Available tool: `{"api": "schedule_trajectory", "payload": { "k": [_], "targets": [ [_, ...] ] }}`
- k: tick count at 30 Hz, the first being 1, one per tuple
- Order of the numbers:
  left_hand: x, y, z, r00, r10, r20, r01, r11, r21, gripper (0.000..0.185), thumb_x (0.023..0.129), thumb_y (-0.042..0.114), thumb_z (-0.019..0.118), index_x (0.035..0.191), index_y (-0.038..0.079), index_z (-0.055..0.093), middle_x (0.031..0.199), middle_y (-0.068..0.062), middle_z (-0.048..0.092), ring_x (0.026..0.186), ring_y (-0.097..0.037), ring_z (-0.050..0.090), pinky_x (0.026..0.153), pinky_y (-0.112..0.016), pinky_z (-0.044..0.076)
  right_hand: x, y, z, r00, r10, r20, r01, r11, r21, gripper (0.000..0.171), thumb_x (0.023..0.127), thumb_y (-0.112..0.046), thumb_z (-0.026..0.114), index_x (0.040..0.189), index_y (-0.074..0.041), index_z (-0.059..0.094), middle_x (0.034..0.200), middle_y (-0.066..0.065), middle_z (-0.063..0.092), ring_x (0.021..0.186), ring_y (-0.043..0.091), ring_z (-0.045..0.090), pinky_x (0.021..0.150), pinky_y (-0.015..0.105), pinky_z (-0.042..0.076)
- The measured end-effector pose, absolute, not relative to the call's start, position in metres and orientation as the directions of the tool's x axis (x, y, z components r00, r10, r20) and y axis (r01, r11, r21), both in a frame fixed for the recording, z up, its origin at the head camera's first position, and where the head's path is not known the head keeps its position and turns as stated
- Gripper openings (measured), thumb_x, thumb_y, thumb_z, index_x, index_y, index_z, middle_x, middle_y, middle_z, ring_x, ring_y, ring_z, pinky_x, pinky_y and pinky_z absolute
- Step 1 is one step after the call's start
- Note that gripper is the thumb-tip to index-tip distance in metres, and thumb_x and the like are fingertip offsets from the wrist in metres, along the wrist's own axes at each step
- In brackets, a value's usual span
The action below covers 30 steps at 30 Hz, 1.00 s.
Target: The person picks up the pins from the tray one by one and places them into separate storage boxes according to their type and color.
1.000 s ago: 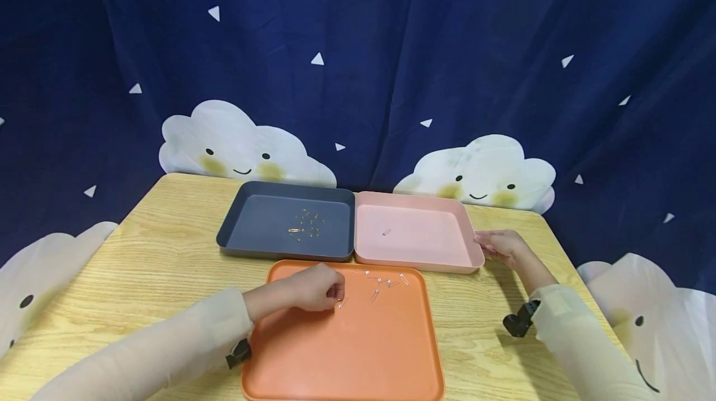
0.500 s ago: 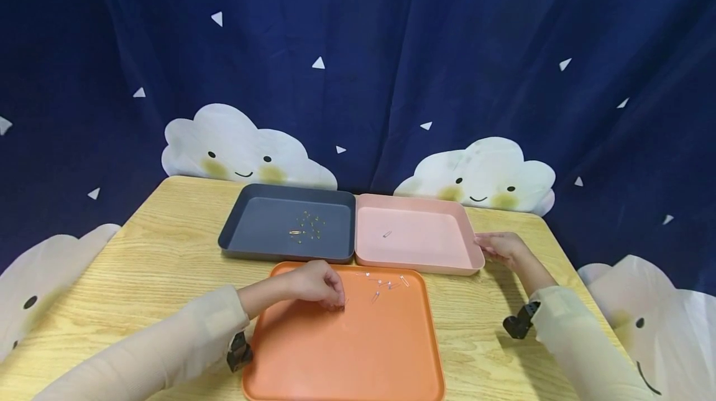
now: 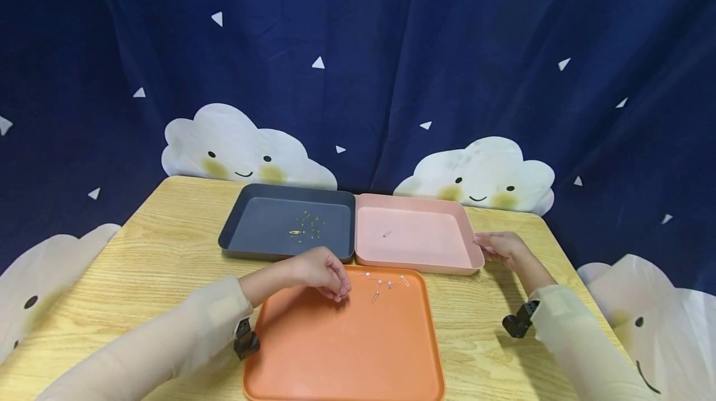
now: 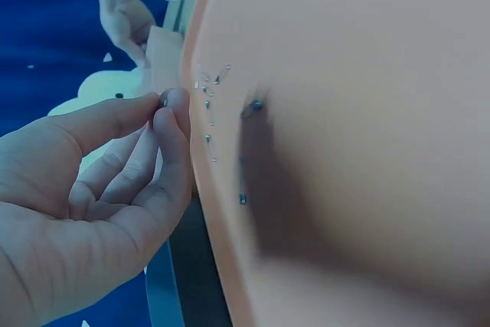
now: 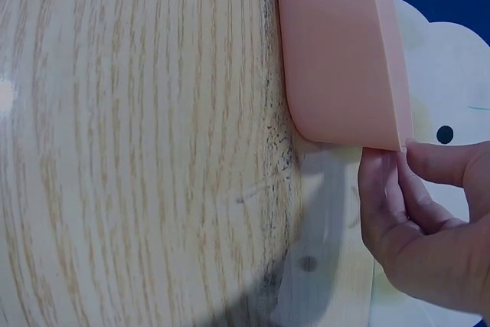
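Note:
My left hand (image 3: pixel 321 273) is raised just over the far left part of the orange tray (image 3: pixel 347 351). Thumb and forefinger pinch a tiny safety pin (image 4: pixel 164 103), mostly hidden by the fingertips, its colour unclear. Several silver safety pins (image 3: pixel 376 296) lie near that tray's far edge, right of the hand. The pink tray (image 3: pixel 419 233) has one silver pin (image 3: pixel 386 234) inside. At its right end my right hand (image 5: pixel 429 227) grips the rim, thumb on top and fingers against the outer wall. Several small gold pins (image 3: pixel 295 232) lie scattered in the dark grey tray (image 3: pixel 257 221).
The grey and pink trays stand side by side at the back of the wooden table (image 3: pixel 162 252), with the orange tray in front of them. Behind the table hangs a dark blue curtain (image 3: pixel 358 46) with clouds. A small black camera (image 3: pixel 517 321) sits at the right wrist.
My left hand has reached down to the orange tray, pinched a pin there and lifted slightly, up and away. The right hand stays on the pink tray's rim.

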State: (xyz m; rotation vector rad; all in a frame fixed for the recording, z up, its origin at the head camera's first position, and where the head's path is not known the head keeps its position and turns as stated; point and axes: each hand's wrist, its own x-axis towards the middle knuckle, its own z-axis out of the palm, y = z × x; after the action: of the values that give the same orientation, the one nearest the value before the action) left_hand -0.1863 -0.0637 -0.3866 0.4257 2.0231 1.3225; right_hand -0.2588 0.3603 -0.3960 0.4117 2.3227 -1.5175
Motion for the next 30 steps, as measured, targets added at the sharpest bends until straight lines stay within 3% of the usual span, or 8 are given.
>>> {"api": "schedule_trajectory", "payload": {
  "k": [7, 11, 16, 18, 21, 27, 30],
  "targets": [
    [-0.193, -0.059, -0.381, -0.731, 0.568, -0.379, -0.131, 0.429, 0.894, 0.013, 0.080, -0.007, 0.067, 0.092, -0.010, 0.070, 0.082, -0.021, 0.074, 0.059, -0.008, 0.065, 0.063, -0.022, 0.061, -0.261, 0.361, -0.396, -0.899, 0.044, -0.436, 0.419, 0.373, -0.828, 0.056, 0.095, -0.015, 0.059, 0.139, 0.013, 0.039, 0.078, -0.017, 0.064, 0.076, -0.002, 0.062, 0.074, 0.016, 0.057],
    [-0.197, -0.057, -0.379, -0.735, 0.557, -0.387, -0.143, 0.431, 0.891, 0.013, 0.080, -0.007, 0.068, 0.092, -0.010, 0.070, 0.083, -0.021, 0.074, 0.059, -0.008, 0.066, 0.066, -0.025, 0.062, -0.262, 0.365, -0.397, -0.894, 0.014, -0.448, 0.430, 0.308, -0.849, 0.047, 0.093, -0.012, 0.061, 0.133, 0.011, 0.049, 0.076, -0.016, 0.065, 0.075, -0.001, 0.062, 0.072, 0.015, 0.057],
    [-0.202, -0.055, -0.375, -0.725, 0.562, -0.399, -0.157, 0.429, 0.890, 0.016, 0.080, -0.006, 0.069, 0.095, -0.011, 0.070, 0.074, -0.013, 0.074, 0.060, -0.009, 0.066, 0.072, -0.029, 0.063, -0.264, 0.368, -0.400, -0.881, -0.026, -0.472, 0.454, 0.232, -0.860, 0.012, 0.093, -0.010, 0.060, 0.100, -0.009, 0.071, 0.077, -0.013, 0.066, 0.075, 0.000, 0.062, 0.070, 0.014, 0.056],
    [-0.204, -0.055, -0.373, -0.719, 0.564, -0.406, -0.167, 0.426, 0.889, 0.017, 0.081, -0.006, 0.068, 0.097, -0.012, 0.069, 0.070, -0.008, 0.073, 0.060, -0.008, 0.065, 0.073, -0.029, 0.063, -0.264, 0.368, -0.401, -0.877, -0.043, -0.478, 0.459, 0.213, -0.863, 0.015, 0.093, -0.009, 0.060, 0.086, -0.016, 0.071, 0.077, -0.012, 0.066, 0.074, 0.000, 0.062, 0.070, 0.014, 0.056],
    [-0.209, -0.052, -0.369, -0.719, 0.563, -0.407, -0.182, 0.412, 0.893, 0.021, 0.081, -0.006, 0.068, 0.101, -0.014, 0.068, 0.068, -0.003, 0.071, 0.060, -0.009, 0.065, 0.074, -0.029, 0.063, -0.265, 0.370, -0.402, -0.874, -0.076, -0.480, 0.459, 0.199, -0.866, 0.025, 0.095, -0.009, 0.058, 0.077, -0.021, 0.070, 0.078, -0.011, 0.066, 0.074, 0.000, 0.062, 0.070, 0.014, 0.056],
    [-0.219, -0.042, -0.361, -0.737, 0.549, -0.394, -0.172, 0.412, 0.895, 0.021, 0.081, -0.005, 0.068, 0.101, -0.012, 0.068, 0.069, -0.003, 0.071, 0.063, -0.010, 0.066, 0.082, -0.035, 0.062, -0.267, 0.376, -0.403, -0.856, -0.153, -0.494, 0.470, 0.167, -0.867, 0.028, 0.098, -0.010, 0.053, 0.080, -0.023, 0.070, 0.081, -0.010, 0.069, 0.077, 0.001, 0.064, 0.072, 0.014, 0.057],
    [-0.224, -0.034, -0.357, -0.744, 0.542, -0.390, -0.175, 0.405, 0.897, 0.017, 0.080, -0.005, 0.069, 0.097, -0.008, 0.070, 0.074, -0.009, 0.073, 0.063, -0.010, 0.067, 0.082, -0.035, 0.062, -0.268, 0.377, -0.404, -0.848, -0.181, -0.498, 0.474, 0.159, -0.866, 0.028, 0.098, -0.010, 0.052, 0.081, -0.022, 0.071, 0.082, -0.010, 0.070, 0.078, 0.001, 0.065, 0.073, 0.015, 0.057]
  ]
}}
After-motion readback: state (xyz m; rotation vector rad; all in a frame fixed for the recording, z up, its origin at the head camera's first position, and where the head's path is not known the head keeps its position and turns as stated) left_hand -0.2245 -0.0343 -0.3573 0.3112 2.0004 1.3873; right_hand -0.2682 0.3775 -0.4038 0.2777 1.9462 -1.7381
